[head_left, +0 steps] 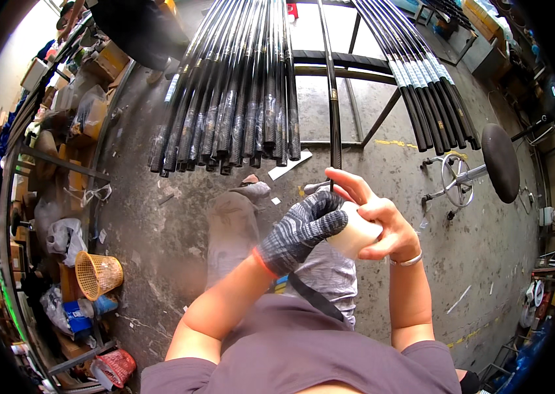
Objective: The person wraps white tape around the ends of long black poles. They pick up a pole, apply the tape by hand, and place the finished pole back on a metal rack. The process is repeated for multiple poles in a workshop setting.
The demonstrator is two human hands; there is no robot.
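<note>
A long black pole runs lengthwise from the rack down to my hands. My left hand, in a grey and black knit glove with an orange cuff, is closed around the pole's near end, which its fingers partly hide. My bare right hand, with a bracelet at the wrist, grips a smooth whitish roll-like piece right beside the glove. My right index finger reaches up beside the pole. From below the glove a dark flat strip hangs across my lap; its upper end is hidden.
Many black poles, some in clear wrap, lie on the rack at left; another group lies at right. A round-seated stool stands at right. Cluttered shelves, a yellow basket and a red basket line the left.
</note>
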